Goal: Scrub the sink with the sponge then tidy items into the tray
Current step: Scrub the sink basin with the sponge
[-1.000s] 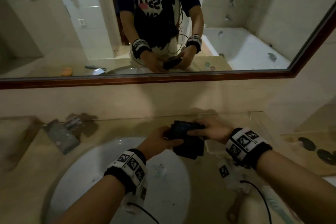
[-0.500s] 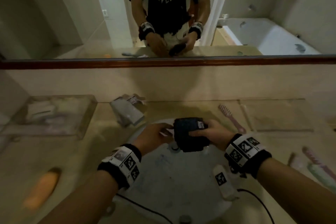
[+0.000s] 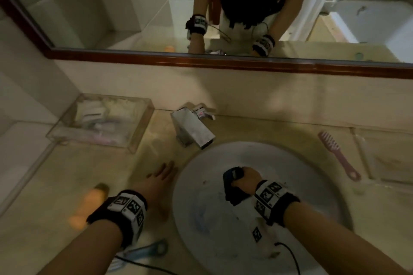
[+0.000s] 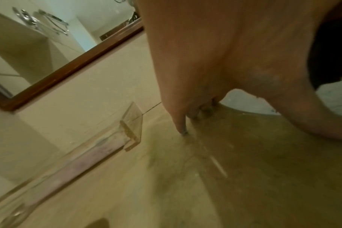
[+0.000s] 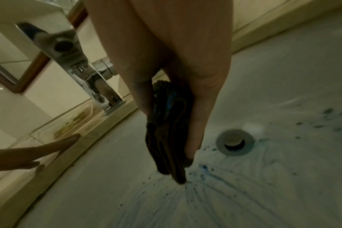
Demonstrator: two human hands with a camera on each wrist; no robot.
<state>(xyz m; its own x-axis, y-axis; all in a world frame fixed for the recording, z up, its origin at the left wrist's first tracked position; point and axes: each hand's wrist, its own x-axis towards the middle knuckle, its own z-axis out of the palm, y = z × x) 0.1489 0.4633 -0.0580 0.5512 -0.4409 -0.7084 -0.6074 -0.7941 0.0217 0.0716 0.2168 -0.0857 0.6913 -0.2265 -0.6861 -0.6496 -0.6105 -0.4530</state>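
My right hand (image 3: 244, 179) grips a dark folded sponge (image 3: 230, 187) down inside the round white sink (image 3: 301, 174). In the right wrist view the sponge (image 5: 169, 134) hangs from my fingers (image 5: 195, 123) just above blue smears, left of the drain (image 5: 235, 142). My left hand (image 3: 159, 176) lies flat and open on the beige counter beside the sink's left rim; the left wrist view shows its fingers (image 4: 176, 108) straight on the counter. A clear tray (image 3: 138, 131) with several toiletries sits at the back left.
A chrome faucet (image 3: 193, 128) stands behind the sink. A pink comb (image 3: 339, 155) lies on the counter to the right. An orange item (image 3: 86, 206) and a blue comb (image 3: 152, 250) lie near my left wrist. A wood-framed mirror (image 3: 223, 61) runs above.
My left hand let go of the sponge and moved left onto the counter. My right hand carried the sponge down into the sink. The head view tilted downward.
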